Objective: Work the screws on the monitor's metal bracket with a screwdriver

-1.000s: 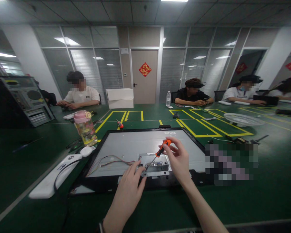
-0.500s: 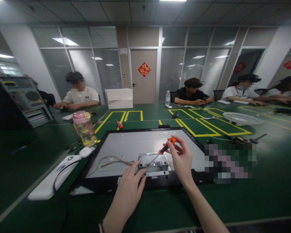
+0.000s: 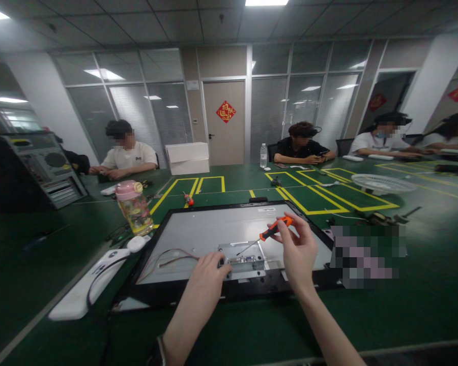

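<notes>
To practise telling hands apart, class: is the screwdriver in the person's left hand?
No, the right hand holds the screwdriver by its handle, while the left hand is at the bracket.

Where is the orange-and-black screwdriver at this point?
In the head view, the screwdriver is right of centre, held in the person's right hand, its shaft slanting down and left over the metal bracket on the grey panel.
</notes>
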`<state>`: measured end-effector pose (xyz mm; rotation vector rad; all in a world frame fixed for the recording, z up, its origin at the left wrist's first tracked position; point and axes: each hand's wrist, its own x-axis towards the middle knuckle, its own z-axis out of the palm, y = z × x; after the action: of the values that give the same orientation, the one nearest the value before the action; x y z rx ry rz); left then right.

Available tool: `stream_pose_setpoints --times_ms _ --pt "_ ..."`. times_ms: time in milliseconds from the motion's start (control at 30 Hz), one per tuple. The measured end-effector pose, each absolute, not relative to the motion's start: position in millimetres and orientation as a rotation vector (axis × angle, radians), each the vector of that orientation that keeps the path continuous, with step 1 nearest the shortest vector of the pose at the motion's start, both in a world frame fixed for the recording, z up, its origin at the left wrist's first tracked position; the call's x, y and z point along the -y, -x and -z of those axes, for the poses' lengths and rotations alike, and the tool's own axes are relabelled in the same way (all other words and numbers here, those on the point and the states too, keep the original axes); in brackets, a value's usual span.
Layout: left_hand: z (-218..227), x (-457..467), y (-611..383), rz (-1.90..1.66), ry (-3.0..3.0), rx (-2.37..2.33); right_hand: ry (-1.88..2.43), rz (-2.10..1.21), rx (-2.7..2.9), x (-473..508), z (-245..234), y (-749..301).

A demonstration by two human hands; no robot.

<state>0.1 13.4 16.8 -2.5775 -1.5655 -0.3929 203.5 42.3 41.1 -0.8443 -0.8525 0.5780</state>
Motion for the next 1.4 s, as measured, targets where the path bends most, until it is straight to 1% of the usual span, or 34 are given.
stream_pose_setpoints --times_ms 233,533,900,1033,1100,1267,1400 --pt "-26.6 -26.7 -0.1 0.308 2.636 1.385 0.909 -0.574 0.703 -26.8 -22.1 -231.5" --pt "-37.2 -36.3 7.3 0.323 2.748 1.154 0.891 -0.668 0.597 -22.8 -10.2 -243.1" --pt "-8.3 -51.3 10.9 0.475 2.766 0.919 0.867 -0.741 0.533 -28.4 -4.0 -246.2" --pt "-8.4 -50.0 10.5 0.5 2.787 0.93 0.856 -0.748 0.51 -30.1 -3.9 -246.5" --pt "-12.1 -48.6 11.5 0.59 2.845 1.01 0.85 -0.751 0.502 -30.6 -3.9 -246.7" --pt "-19.6 -48.9 18.1 0.994 2.949 1.279 0.848 -0.753 0.48 -31.0 -3.6 -247.1" --pt "-19.4 -51.3 21.4 1.129 2.922 1.35 0.851 -0.77 0.466 -31.4 -3.7 -247.3"
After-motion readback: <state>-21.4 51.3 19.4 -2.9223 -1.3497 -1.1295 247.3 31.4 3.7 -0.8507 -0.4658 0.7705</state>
